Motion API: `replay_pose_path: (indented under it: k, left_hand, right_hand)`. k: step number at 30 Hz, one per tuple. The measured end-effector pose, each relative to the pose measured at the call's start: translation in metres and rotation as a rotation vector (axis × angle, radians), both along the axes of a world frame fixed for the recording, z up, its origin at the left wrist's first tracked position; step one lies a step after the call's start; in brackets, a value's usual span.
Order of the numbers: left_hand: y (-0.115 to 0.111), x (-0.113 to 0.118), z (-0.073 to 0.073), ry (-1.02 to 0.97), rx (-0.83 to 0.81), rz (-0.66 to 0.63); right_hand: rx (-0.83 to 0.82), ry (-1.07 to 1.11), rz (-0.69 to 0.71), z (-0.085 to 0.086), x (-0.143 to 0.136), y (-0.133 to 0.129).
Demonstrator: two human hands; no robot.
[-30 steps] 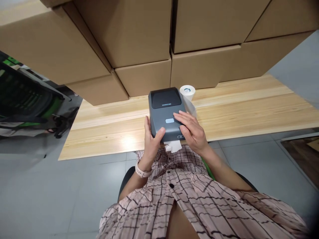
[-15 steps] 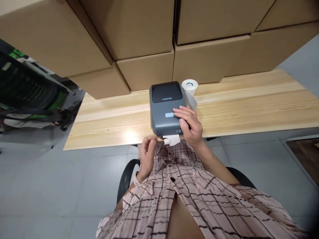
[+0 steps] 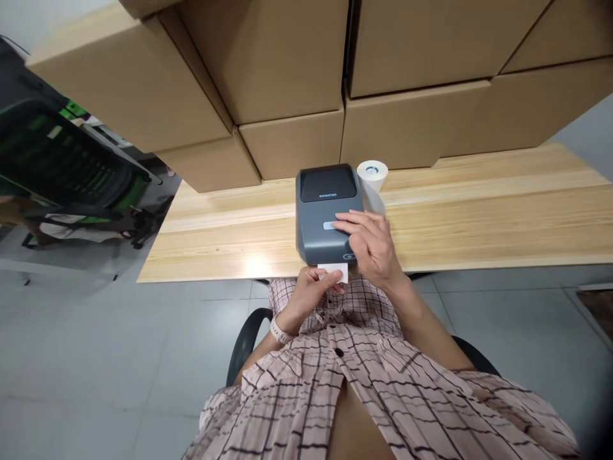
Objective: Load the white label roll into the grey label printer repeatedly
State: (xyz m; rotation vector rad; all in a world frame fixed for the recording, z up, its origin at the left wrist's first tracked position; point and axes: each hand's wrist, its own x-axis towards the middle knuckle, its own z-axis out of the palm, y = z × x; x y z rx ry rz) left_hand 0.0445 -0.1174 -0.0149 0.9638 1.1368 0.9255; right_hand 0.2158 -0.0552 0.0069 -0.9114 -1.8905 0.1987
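Observation:
A dark grey label printer (image 3: 318, 223) stands at the front edge of the wooden table. White label paper (image 3: 341, 268) sticks out of its front slot. My left hand (image 3: 316, 289) pinches that paper between thumb and fingers just below the slot. On the printer's top rests my right hand (image 3: 372, 246), fingers stretched over the light blue button (image 3: 328, 225) and holding nothing. Right behind the printer stands a white paper roll (image 3: 372, 172), with a strip of its paper hanging down along the printer's side.
Stacked cardboard boxes (image 3: 291, 144) line the back of the wooden table (image 3: 479, 217). To the left, a black office chair (image 3: 62, 153) stands on the grey tiled floor, with part of another person low beside it. My own chair (image 3: 246, 338) shows around my body.
My left hand has moved right and now grips the label paper under the slot. My right hand stays on the printer. The whole view has shifted slightly.

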Motion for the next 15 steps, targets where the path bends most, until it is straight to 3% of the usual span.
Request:
replay_pose_path:
  k: [5, 7, 10, 12, 15]
  left_hand:
    - [-0.008, -0.031, -0.007, 0.068, 0.045, -0.116]
    - [-0.009, -0.048, -0.007, 0.115, 0.092, -0.017]
    - [-0.004, -0.065, -0.005, 0.193, 0.267, 0.317]
    - [0.004, -0.068, -0.002, 0.216, 0.393, 0.462]
    - [0.019, -0.060, 0.005, 0.189, 0.523, 0.425]
  right_hand:
    - [-0.025, -0.253, -0.062, 0.015, 0.002, 0.004]
    - [-0.035, -0.293, -0.015, 0.016, 0.005, 0.009]
    - [-0.107, -0.253, 0.091, 0.009, 0.013, 0.013]
    - [-0.167, -0.144, 0.133, -0.001, 0.020, 0.011]
    - [-0.243, 0.080, 0.128, -0.016, 0.028, 0.004]
